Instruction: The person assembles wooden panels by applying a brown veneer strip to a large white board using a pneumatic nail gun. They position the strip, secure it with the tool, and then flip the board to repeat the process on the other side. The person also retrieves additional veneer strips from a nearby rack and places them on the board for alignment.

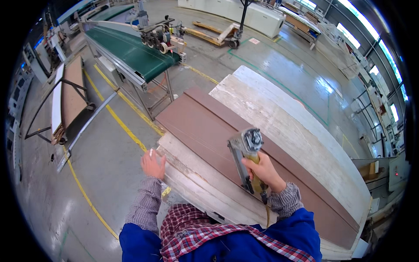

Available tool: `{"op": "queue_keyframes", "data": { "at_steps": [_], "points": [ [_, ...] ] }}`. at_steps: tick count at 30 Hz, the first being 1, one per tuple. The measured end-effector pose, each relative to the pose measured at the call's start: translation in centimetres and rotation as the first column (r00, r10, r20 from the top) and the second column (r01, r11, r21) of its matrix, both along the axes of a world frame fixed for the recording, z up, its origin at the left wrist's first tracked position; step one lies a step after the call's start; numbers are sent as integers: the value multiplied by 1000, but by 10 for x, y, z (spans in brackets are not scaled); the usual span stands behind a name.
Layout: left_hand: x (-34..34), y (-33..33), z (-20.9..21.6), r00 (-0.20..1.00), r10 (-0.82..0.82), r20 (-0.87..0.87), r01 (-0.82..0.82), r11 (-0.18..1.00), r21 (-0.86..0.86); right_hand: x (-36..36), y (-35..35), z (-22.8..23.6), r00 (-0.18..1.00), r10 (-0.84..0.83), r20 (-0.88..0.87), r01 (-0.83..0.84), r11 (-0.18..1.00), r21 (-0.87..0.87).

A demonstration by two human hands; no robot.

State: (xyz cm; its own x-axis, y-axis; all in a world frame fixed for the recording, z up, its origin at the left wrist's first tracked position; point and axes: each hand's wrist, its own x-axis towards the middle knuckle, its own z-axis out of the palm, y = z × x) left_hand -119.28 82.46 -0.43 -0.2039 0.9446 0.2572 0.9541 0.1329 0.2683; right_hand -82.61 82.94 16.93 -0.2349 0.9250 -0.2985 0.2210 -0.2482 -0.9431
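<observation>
My right hand (pixel 267 171) is wrapped round the grip of a pneumatic nail gun (pixel 245 153), which has a grey head and a yellowish handle. A thin air hose (pixel 268 215) runs from the base of the handle toward my body. Beneath the gun lies a long brown panel (pixel 205 126) with a raised strip along its far side; whether the gun's nose touches it I cannot tell. My left hand (pixel 152 165) is at the near left edge of the worn, pale worktable (pixel 253 97), fingers apart, with a small white spot at one fingertip.
Ahead on the left stands a green belt conveyor (pixel 126 50) with a roller machine (pixel 159 37) at its end. A cart (pixel 72 94) holding long boards is farther left. A pallet truck (pixel 233 37) with a wooden pallet stands beyond the table. Yellow lines mark the floor.
</observation>
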Motion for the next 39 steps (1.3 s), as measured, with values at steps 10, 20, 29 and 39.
{"op": "queue_keyframes", "data": {
  "at_steps": [10, 20, 29, 39],
  "points": [
    [-14, 44, -19, 984, 77, 158, -43, 977, -209, -111, 185, 7, 952, -11, 305, 17, 1000, -19],
    [-20, 42, 7, 947, -82, 310, 149, 969, -198, -182, 319, -66, 849, 116, 515, -35, 986, -164],
    [-26, 44, 13, 917, -188, 351, 257, 953, -162, -187, 324, -63, 826, 116, 551, 5, 977, -213],
    [-25, 36, -3, 918, -225, 327, 255, 966, -51, -198, 291, -46, 832, -10, 555, 110, 983, -148]
  ]
}}
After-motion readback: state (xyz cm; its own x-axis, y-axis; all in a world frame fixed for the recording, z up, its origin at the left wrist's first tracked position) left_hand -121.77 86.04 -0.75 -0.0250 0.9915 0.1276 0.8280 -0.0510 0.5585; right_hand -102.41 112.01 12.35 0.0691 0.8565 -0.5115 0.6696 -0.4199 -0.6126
